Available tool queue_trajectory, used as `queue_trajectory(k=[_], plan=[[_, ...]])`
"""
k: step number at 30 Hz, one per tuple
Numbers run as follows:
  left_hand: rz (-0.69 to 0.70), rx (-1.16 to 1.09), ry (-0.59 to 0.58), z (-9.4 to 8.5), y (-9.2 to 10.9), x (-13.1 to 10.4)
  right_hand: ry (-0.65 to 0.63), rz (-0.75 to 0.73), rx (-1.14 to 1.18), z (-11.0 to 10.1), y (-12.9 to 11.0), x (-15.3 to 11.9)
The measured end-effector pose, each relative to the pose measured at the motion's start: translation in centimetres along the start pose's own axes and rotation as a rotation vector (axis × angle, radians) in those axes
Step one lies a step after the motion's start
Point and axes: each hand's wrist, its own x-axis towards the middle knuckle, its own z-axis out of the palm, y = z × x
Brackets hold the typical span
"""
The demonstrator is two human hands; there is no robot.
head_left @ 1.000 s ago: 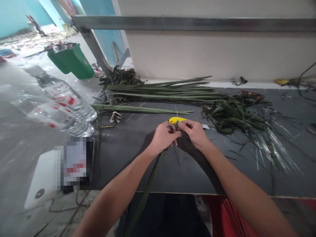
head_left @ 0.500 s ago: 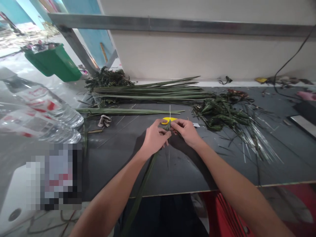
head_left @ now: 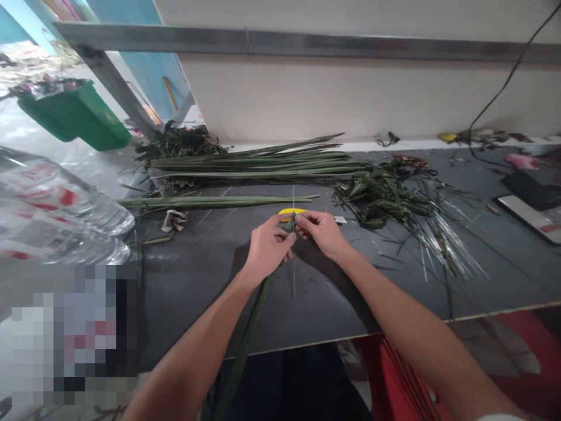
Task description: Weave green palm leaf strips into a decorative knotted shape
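Observation:
My left hand (head_left: 266, 248) and my right hand (head_left: 321, 230) meet over the dark table (head_left: 210, 275), both pinching the top end of a long green palm leaf strip (head_left: 248, 334). The strip runs from my fingers down past the table's front edge toward me. A thin pale midrib (head_left: 293, 275) hangs down between my hands. Just behind my fingers lies a yellow cutter (head_left: 290, 213), partly hidden by them.
A bundle of long green leaves (head_left: 258, 164) lies along the back. A heap of woven leaf pieces with thin ribs (head_left: 394, 202) sits to the right. Plastic water bottles (head_left: 56, 210) lie at left, a green bin (head_left: 74, 114) beyond. A phone (head_left: 530, 213) rests far right.
The view has shifted to the right, so everything sits further left in the picture. My hands stay together on the leaf strip, with only small finger movement.

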Motion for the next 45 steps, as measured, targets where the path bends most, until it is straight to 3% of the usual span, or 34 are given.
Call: queue_trajectory(k=[14,19,25,38,45], plan=[[0.016,-0.084,0.021,0.8,-0.4,-0.1,0.119,0.025,0.143,1.2,0.1,-0.2],[0.08,0.136,0.061,-0.1,0.2,0.0,0.111,0.016,0.164,1.0,0.0,-0.1],[0.304,0.506,0.183,-1.3,0.1,0.3,0.131,0.025,0.138,1.1,0.0,-0.1],[0.345,0.707,0.13,-1.0,0.0,0.0,0.102,0.063,0.166,1.3,0.1,-0.2],[0.384,0.679,0.148,-0.8,-0.2,-0.1,0.116,0.072,0.221,1.5,0.5,-0.1]])
